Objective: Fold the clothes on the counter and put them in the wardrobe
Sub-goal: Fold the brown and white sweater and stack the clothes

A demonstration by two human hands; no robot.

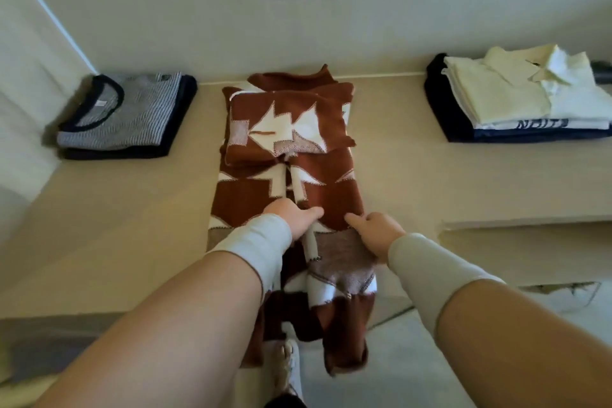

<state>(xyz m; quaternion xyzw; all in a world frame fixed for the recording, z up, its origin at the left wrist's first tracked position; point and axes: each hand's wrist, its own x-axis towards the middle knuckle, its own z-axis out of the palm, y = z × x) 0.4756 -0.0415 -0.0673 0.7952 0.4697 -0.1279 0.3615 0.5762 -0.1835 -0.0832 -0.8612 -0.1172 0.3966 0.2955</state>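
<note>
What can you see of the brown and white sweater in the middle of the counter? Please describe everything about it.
The sweater looks like a thick knit, rust brown with white jagged shapes and some grey-beige patches. It lies lengthwise on the pale counter, narrowed into a long strip, its far part already folded into a thick block near the wall. Its near end hangs over the counter edge towards the floor. The left hand and the right hand both rest on its middle, thumbs pointing towards each other. It touches neither folded pile beside it.

Beige counter (pixel 139 235) with brown patterned sweater (pixel 318 195) between striped folded stack (pixel 122 116) and pale shirt stack (pixel 516 99).
</note>
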